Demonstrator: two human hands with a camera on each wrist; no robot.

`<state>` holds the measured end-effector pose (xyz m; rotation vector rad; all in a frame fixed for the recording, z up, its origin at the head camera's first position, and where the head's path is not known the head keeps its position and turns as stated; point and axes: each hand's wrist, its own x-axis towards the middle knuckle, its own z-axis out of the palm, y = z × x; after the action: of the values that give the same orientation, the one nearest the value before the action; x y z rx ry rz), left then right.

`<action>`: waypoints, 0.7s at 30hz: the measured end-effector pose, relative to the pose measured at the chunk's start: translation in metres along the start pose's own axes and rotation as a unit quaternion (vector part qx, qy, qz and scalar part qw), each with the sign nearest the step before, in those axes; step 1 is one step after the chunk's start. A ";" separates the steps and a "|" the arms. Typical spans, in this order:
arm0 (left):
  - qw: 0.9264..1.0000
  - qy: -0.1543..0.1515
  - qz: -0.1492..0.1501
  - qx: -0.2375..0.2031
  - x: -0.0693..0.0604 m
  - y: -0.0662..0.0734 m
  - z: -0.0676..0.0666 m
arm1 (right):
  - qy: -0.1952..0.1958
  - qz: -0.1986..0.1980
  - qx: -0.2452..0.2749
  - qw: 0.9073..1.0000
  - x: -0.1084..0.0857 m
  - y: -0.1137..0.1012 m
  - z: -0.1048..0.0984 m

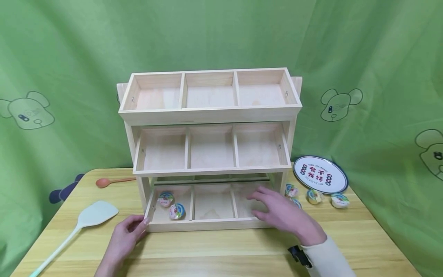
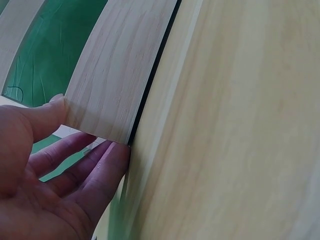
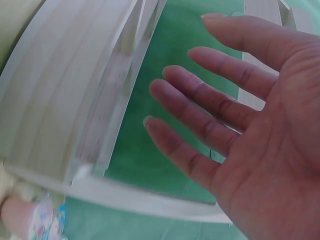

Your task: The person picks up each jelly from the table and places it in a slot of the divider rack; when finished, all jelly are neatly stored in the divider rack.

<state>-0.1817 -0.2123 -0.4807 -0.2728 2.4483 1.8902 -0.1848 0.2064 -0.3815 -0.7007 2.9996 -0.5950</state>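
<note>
A three-tier wooden rack (image 1: 207, 115) stands on the table, each tier a tray split into three compartments. My left hand (image 1: 124, 240) holds the left front corner of the bottom tray (image 1: 211, 225); in the left wrist view, the thumb and fingers (image 2: 102, 172) lie at the end of its front board (image 2: 117, 75). Two small jelly cups, one pinkish (image 1: 166, 199) and one whitish (image 1: 177, 211), sit in that tray's left compartment. Over its right compartment is my right hand (image 1: 278, 211), fingers spread and holding nothing in the right wrist view.
Right of the rack are several more jelly cups (image 1: 314, 196) and an oval plate (image 1: 321, 174) with red characters. A pale spatula (image 1: 96, 214) and a reddish spoon (image 1: 104, 182) lie on the left. Green cloth (image 1: 214, 34) hangs behind.
</note>
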 end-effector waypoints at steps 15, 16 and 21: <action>1.000 0.005 0.013 -0.005 0.000 0.000 0.000 | 0.037 0.022 -0.005 0.999 -0.027 0.035 -0.017; 1.000 0.004 0.013 -0.006 0.000 -0.001 0.000 | 0.040 0.026 -0.005 0.999 -0.029 0.037 -0.019; 1.000 0.003 0.012 -0.012 -0.001 -0.001 0.000 | 0.054 0.036 -0.019 0.998 -0.038 0.051 -0.023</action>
<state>-0.1808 -0.2120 -0.4815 -0.2503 2.4452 1.9322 -0.1747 0.2731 -0.3816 -0.5773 3.1283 -0.5945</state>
